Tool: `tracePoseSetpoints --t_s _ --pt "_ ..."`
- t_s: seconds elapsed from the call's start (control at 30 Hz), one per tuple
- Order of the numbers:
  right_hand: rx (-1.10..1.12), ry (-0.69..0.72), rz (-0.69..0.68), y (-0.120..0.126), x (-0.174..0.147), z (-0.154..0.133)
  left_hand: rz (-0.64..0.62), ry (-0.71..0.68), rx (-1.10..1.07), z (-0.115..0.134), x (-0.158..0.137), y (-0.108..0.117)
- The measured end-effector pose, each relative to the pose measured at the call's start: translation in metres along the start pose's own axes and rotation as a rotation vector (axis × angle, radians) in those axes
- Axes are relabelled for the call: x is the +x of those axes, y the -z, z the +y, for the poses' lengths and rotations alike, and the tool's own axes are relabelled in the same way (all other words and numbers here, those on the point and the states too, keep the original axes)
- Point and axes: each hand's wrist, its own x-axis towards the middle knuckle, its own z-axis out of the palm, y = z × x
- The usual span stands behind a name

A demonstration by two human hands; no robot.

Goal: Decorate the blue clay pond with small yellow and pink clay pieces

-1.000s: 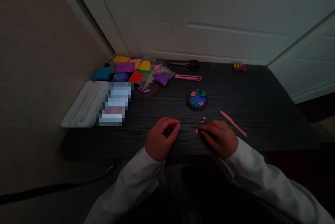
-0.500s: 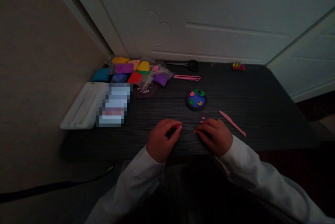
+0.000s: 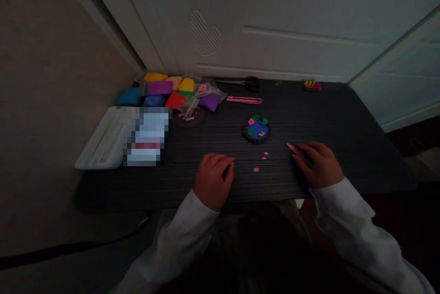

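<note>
My left hand rests near the table's front edge, thumb and fingertips pinched on a small bit of pink clay, mostly hidden. To the right, my right hand has its fingers closed around a pink plastic clay knife; the blade tip points up and left, and the palm covers the rest. Between the hands lie several small pink clay pieces, among them a flat oval piece. Beyond them sits a round clay pond, blue with a dark beaded rim, green leaves, a pink flower and yellow bits.
Pink modelling tools and scissors lie at the back. Colourful clay packs are heaped at back left, behind a white tray and a blurred-out screen. A small colourful clay model stands at back right.
My right hand has left a pink clay piece on the table, moved right and closed on the clay knife. My left hand stays nearly in place, still pinching.
</note>
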Motion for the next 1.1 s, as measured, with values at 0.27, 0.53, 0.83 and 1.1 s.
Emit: tracePoseSetpoints --t_s 0.27,0.53,0.83,1.1 --pt "0.088 -0.072 -0.004 -0.005 -0.003 0.009 -0.053 -0.122 0.187 0.019 -0.002 0.001" --pt "0.122 -0.077 0.009 -0.006 -0.005 0.009 -0.181 -0.219 0.259 0.043 -0.006 -0.006" --pt "0.126 -0.070 0.014 -0.006 -0.004 0.010 -0.248 -0.221 0.292 0.043 -0.028 0.000" --pt "0.146 -0.082 0.004 -0.004 -0.003 0.009 -0.184 -0.113 0.151 0.041 -0.018 -0.002"
